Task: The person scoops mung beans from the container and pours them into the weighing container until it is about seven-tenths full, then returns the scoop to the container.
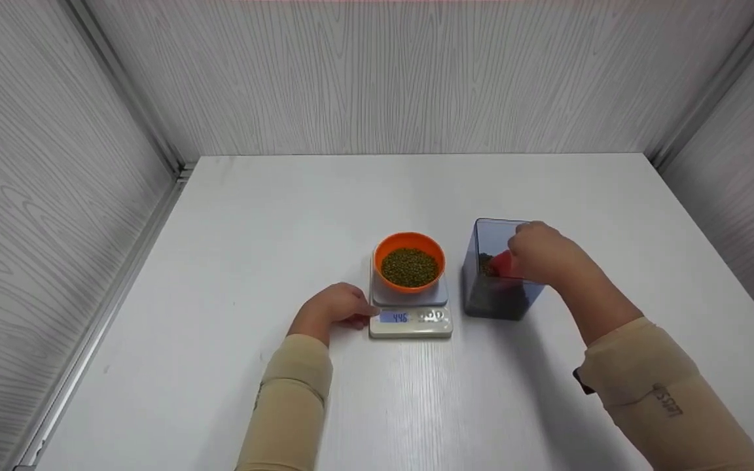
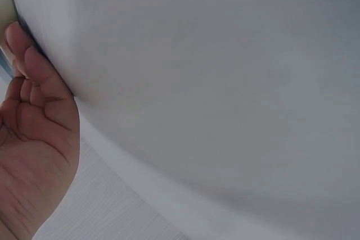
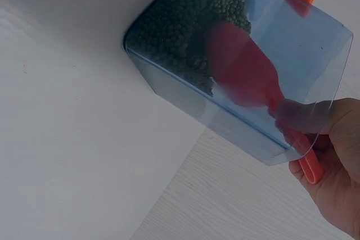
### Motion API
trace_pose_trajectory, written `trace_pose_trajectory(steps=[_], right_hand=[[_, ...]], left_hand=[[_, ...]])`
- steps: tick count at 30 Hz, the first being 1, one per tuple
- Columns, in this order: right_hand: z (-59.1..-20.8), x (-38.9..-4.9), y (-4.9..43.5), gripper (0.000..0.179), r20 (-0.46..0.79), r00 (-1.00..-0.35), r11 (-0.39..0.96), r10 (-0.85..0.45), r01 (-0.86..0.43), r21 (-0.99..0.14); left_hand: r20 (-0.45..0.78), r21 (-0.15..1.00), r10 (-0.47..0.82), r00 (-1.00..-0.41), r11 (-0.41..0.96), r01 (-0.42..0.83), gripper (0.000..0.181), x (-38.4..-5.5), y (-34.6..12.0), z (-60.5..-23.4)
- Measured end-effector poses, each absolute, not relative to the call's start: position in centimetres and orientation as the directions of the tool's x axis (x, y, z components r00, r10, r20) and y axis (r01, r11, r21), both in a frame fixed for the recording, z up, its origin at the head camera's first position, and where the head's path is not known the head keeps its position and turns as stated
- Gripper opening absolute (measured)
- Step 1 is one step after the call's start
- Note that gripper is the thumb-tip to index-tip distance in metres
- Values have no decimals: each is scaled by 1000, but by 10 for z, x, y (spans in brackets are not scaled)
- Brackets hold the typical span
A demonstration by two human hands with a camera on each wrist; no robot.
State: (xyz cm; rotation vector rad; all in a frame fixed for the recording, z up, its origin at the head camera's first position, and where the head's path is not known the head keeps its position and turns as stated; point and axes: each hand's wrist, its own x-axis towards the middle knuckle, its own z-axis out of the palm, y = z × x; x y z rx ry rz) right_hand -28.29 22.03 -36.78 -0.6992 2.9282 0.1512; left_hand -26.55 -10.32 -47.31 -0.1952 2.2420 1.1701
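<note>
My right hand (image 1: 540,252) grips the handle of a red scoop (image 3: 239,66) at the top of a clear bluish plastic container (image 3: 236,122). The scoop's bowl is down inside, at small green beans (image 3: 183,18) that look like mung beans. To the left stands a white digital kitchen scale (image 1: 410,330) with a lit display. An orange bowl (image 1: 410,237) holding more green beans (image 1: 410,267) sits on its platform. My left hand (image 1: 338,304) rests on the table, its fingertips touching the scale's left edge beside the display. In the left wrist view, its fingers (image 2: 42,71) are loosely bent.
A white table (image 1: 272,222) lies under everything. Pale wood-grain panels (image 1: 377,78) enclose it at the back and both sides. The container stands upright just right of the scale, with a narrow gap between them.
</note>
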Motion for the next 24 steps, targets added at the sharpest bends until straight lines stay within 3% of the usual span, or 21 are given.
trace_pose_trajectory(steps=[8,17,24], right_hand=[[-368,-283,220,10,-130,-893,901,-432,-434,-16],[-369,-281,211,12,-144,-887,886,-438,-453,95],[-371,-287,207,18,-231,-888,904,-397,-422,73]], left_hand=[[-564,703,142,-814,599,-383,19,-266,-104,-474],[-553,701,151,-819,615,-360,18,-267,-105,-476],[-561,694,138,-817,616,-372,21,-268,-104,-477]])
